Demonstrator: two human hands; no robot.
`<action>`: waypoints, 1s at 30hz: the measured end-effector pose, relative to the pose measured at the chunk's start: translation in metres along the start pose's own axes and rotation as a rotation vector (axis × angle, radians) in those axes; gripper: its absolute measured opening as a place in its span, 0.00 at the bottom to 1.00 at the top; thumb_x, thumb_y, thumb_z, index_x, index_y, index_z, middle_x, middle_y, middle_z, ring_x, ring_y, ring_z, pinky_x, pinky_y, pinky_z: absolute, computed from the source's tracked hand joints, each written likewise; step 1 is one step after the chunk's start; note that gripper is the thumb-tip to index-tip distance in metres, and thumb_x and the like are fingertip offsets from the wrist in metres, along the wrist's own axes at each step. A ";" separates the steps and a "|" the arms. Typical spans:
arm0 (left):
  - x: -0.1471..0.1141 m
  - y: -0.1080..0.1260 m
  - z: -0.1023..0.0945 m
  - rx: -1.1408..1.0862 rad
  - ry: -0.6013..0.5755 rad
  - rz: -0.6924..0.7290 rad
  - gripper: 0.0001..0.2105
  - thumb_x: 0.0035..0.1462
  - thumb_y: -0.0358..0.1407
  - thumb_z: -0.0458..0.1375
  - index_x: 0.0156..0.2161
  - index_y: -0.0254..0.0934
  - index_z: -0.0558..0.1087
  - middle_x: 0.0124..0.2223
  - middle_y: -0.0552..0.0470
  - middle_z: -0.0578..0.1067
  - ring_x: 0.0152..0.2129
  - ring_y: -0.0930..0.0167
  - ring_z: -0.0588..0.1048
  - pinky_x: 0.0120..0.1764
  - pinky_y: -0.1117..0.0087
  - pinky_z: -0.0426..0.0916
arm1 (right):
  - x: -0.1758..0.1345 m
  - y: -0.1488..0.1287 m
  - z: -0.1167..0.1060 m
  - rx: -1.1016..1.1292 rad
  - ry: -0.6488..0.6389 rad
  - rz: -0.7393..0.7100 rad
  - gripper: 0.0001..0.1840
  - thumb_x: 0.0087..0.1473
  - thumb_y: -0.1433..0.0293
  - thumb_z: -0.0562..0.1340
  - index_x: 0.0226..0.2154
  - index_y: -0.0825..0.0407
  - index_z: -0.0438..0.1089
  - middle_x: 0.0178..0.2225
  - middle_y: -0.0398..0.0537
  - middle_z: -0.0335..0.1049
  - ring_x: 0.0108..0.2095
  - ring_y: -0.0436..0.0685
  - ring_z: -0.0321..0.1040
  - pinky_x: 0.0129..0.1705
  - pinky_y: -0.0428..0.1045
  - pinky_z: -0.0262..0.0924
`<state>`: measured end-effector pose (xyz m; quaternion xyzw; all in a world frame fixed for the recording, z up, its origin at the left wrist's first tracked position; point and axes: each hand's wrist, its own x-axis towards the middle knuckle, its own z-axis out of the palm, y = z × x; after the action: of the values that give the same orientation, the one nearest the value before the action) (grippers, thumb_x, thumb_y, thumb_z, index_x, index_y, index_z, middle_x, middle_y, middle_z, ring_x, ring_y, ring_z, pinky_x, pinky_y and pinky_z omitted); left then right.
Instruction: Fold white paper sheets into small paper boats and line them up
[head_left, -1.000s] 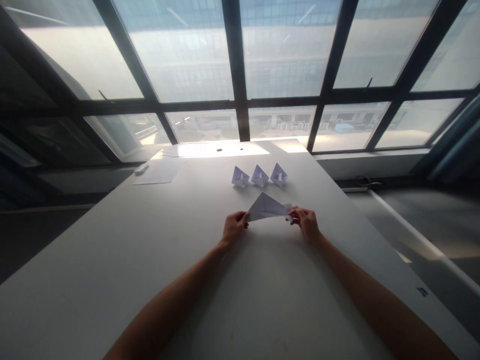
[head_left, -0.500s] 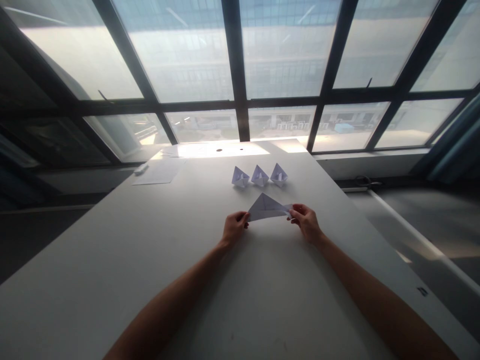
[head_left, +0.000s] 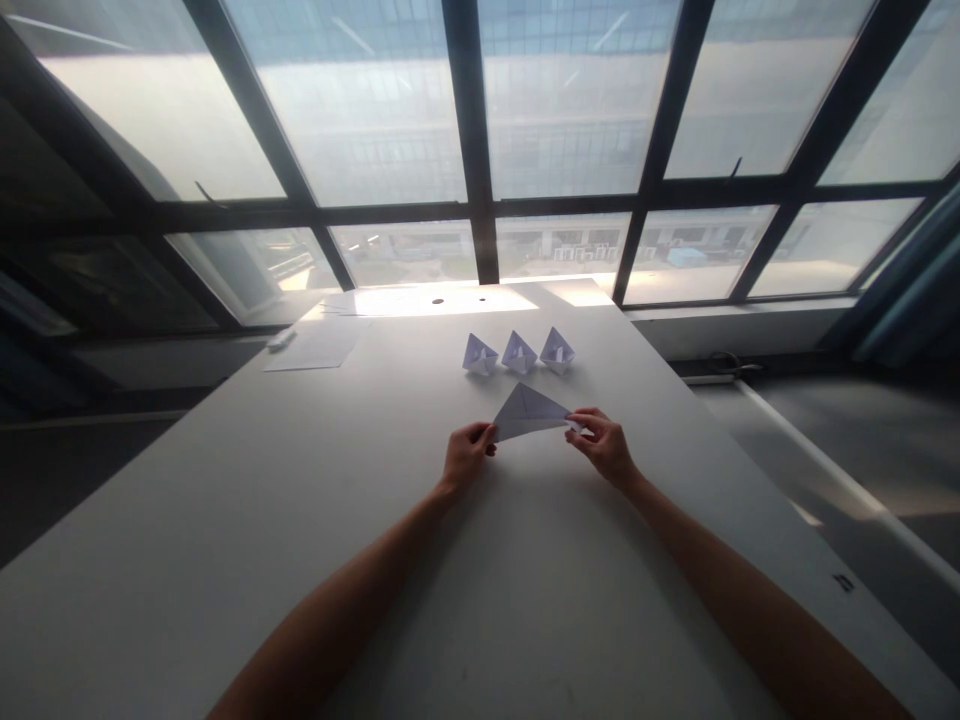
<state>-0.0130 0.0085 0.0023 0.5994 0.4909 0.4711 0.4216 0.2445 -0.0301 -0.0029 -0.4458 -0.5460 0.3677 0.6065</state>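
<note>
A folded sheet of white paper, triangular with its peak pointing away from me, is held up between my two hands over the table. My left hand pinches its left corner, thumb on top. At the right corner, my right hand grips a bent edge of the paper between thumb and fingers. Just beyond stand three folded paper boats in a row: a left one, a middle one and a right one.
The white table stretches toward the windows. At its far left lie flat paper sheets with a small white object on them. A small dark mark sits near the right edge. A blue curtain hangs at right.
My right hand has shifted slightly left, and the paper's right corner is bent in more. The paper has tilted a little. My left hand stays nearly still.
</note>
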 end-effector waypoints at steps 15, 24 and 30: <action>-0.001 0.001 0.001 0.001 -0.011 0.004 0.19 0.51 0.49 0.62 0.33 0.31 0.79 0.22 0.51 0.74 0.19 0.71 0.71 0.25 0.73 0.64 | -0.001 0.005 0.001 -0.013 0.040 0.008 0.17 0.50 0.55 0.67 0.38 0.48 0.73 0.24 0.42 0.70 0.24 0.53 0.67 0.28 0.50 0.67; -0.001 -0.003 0.002 -0.011 -0.122 0.031 0.20 0.53 0.50 0.62 0.35 0.32 0.81 0.27 0.48 0.78 0.24 0.69 0.75 0.28 0.72 0.68 | 0.002 0.011 -0.001 0.114 0.196 0.065 0.18 0.51 0.58 0.66 0.40 0.48 0.62 0.20 0.38 0.71 0.18 0.53 0.67 0.20 0.47 0.61; 0.000 -0.003 0.001 0.010 -0.115 0.045 0.20 0.54 0.51 0.61 0.35 0.33 0.81 0.27 0.49 0.78 0.24 0.69 0.74 0.27 0.72 0.67 | 0.003 0.014 0.000 0.051 0.203 0.071 0.20 0.50 0.56 0.67 0.38 0.54 0.71 0.25 0.45 0.73 0.23 0.54 0.70 0.25 0.49 0.65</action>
<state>-0.0127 0.0087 -0.0003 0.6383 0.4546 0.4427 0.4357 0.2453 -0.0222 -0.0150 -0.4840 -0.4562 0.3556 0.6566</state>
